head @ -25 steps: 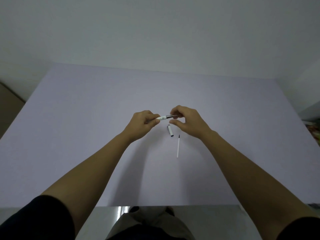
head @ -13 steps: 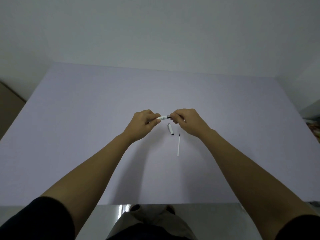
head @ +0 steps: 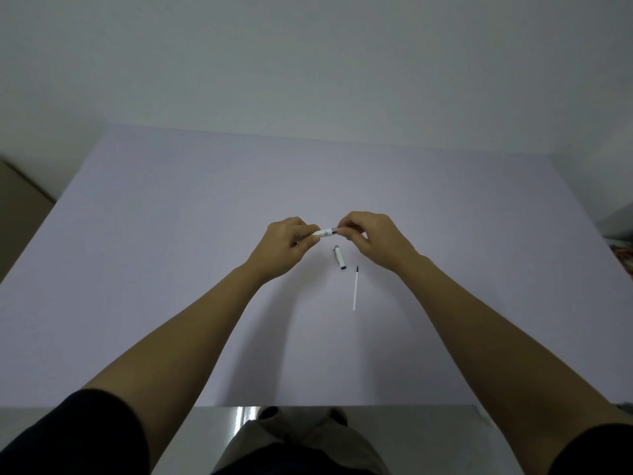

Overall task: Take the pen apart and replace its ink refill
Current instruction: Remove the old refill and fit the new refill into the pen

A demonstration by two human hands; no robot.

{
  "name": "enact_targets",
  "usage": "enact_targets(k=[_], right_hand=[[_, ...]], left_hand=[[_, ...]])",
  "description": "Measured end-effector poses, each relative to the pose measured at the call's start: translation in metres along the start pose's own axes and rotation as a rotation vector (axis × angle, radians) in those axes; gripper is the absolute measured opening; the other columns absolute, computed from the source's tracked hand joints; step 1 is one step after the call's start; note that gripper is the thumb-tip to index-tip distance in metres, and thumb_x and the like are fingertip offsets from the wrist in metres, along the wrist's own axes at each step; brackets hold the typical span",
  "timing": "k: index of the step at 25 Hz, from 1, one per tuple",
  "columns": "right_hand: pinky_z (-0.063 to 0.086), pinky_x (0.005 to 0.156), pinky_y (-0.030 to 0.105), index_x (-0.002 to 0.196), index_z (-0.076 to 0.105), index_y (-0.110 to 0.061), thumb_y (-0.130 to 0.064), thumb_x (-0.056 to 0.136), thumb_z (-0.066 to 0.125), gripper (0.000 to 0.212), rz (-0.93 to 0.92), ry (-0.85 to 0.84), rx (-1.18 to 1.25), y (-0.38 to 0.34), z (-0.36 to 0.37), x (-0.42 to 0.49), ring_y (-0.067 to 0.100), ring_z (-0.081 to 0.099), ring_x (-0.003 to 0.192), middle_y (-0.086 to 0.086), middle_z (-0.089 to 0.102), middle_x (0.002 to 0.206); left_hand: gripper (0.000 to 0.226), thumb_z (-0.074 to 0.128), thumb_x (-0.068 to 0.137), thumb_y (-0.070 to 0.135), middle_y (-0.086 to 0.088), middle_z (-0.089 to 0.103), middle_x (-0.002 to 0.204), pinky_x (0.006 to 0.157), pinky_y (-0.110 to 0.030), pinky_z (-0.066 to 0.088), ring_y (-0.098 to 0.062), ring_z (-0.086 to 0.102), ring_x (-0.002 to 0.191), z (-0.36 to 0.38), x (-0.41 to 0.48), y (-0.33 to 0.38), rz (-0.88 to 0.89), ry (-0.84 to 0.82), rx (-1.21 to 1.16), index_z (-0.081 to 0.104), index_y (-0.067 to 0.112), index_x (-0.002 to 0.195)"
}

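Evidently both hands, left (head: 284,242) and right (head: 371,238), pinch the pen (head: 327,232) to twist it; cap (head: 339,257) and refill (head: 356,287) lie parked on the table (head: 171,234).

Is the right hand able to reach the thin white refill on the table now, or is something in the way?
Probably yes, but not at once. The refill lies bare on the table, close below the right hand, with nothing across it. That hand is busy gripping the pen and must let go first.

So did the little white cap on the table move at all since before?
No. The cap lies in the same spot on the table, just up and left of the loose refill, same tilt. Only the hands above it shifted.
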State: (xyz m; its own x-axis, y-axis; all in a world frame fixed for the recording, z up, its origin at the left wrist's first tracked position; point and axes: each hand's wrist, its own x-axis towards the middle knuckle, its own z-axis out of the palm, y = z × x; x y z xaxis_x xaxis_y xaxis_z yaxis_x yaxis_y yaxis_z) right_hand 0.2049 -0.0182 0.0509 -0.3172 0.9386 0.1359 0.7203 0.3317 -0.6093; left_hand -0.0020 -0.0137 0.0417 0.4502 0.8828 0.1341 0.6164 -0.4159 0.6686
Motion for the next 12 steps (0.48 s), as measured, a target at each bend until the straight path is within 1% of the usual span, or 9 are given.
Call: enact_targets(k=[2, 4, 5, 6, 8, 10, 12], right_hand=[[0.047, 0.069, 0.029, 0.094, 0.065, -0.011, -0.022, 0.094, 0.050, 0.018, 0.043, -0.017, 0.007, 0.0011, 0.0003, 0.0020, 0.017, 0.057, 0.072, 0.005, 0.067, 0.082], [0.049, 0.078, 0.027, 0.105, 0.062, -0.013, -0.025, 0.091, 0.054, 0.020, 0.026, -0.023, 0.000, -0.0002, 0.0000, 0.0011, 0.013, 0.060, 0.083, 0.001, 0.067, 0.093], [0.050, 0.081, 0.026, 0.106, 0.061, -0.013, -0.024, 0.090, 0.057, 0.020, 0.003, -0.015, -0.011, -0.0004, 0.0003, 0.0003, 0.013, 0.060, 0.085, 0.000, 0.066, 0.096], [0.050, 0.080, 0.028, 0.103, 0.061, -0.011, -0.023, 0.090, 0.057, 0.018, -0.018, -0.004, -0.023, -0.0004, 0.0007, 0.0000, 0.014, 0.061, 0.084, 0.001, 0.067, 0.094], [0.050, 0.072, 0.035, 0.096, 0.062, -0.010, -0.022, 0.092, 0.054, 0.015, -0.023, -0.009, -0.038, -0.0004, 0.0012, 0.0016, 0.019, 0.059, 0.076, 0.004, 0.067, 0.086], [0.048, 0.069, 0.036, 0.094, 0.062, -0.012, -0.024, 0.093, 0.050, 0.017, 0.002, -0.042, -0.033, 0.0004, 0.0017, 0.0041, 0.020, 0.056, 0.073, 0.004, 0.064, 0.083], [0.049, 0.075, 0.030, 0.099, 0.060, -0.015, -0.027, 0.091, 0.054, 0.016, 0.013, -0.054, -0.029, -0.0002, 0.0017, 0.0037, 0.013, 0.056, 0.078, -0.002, 0.063, 0.089]], left_hand=[[0.021, 0.051, 0.093, 0.021, -0.013, 0.062, 0.081, 0.061, -0.019, 0.031, -0.017, 0.048, 0.072, -0.0015, 0.0009, -0.0003, 0.009, 0.001, 0.008, 0.068, 0.015, 0.104], [0.021, 0.051, 0.093, 0.021, -0.013, 0.061, 0.080, 0.060, -0.017, 0.030, -0.016, 0.048, 0.072, -0.0036, 0.0023, -0.0009, 0.002, 0.003, 0.007, 0.069, 0.015, 0.103], [0.021, 0.051, 0.093, 0.022, -0.012, 0.061, 0.080, 0.060, -0.016, 0.030, -0.016, 0.048, 0.072, -0.0046, 0.0031, -0.0010, 0.001, 0.000, 0.007, 0.069, 0.016, 0.103], [0.021, 0.051, 0.093, 0.022, -0.012, 0.061, 0.080, 0.060, -0.014, 0.030, -0.016, 0.047, 0.072, -0.0053, 0.0038, -0.0010, 0.002, -0.004, 0.010, 0.069, 0.016, 0.103], [0.021, 0.051, 0.093, 0.022, -0.010, 0.060, 0.080, 0.060, -0.010, 0.030, -0.015, 0.047, 0.071, -0.0068, 0.0045, -0.0010, 0.007, -0.008, 0.015, 0.069, 0.016, 0.102], [0.021, 0.051, 0.093, 0.023, -0.009, 0.058, 0.078, 0.060, -0.010, 0.029, -0.015, 0.046, 0.071, -0.0076, 0.0042, -0.0013, 0.008, -0.011, 0.008, 0.069, 0.017, 0.102], [0.020, 0.051, 0.093, 0.022, -0.009, 0.059, 0.079, 0.060, -0.016, 0.030, -0.016, 0.047, 0.071, -0.0077, 0.0037, -0.0017, 0.000, -0.012, -0.004, 0.069, 0.017, 0.102]])
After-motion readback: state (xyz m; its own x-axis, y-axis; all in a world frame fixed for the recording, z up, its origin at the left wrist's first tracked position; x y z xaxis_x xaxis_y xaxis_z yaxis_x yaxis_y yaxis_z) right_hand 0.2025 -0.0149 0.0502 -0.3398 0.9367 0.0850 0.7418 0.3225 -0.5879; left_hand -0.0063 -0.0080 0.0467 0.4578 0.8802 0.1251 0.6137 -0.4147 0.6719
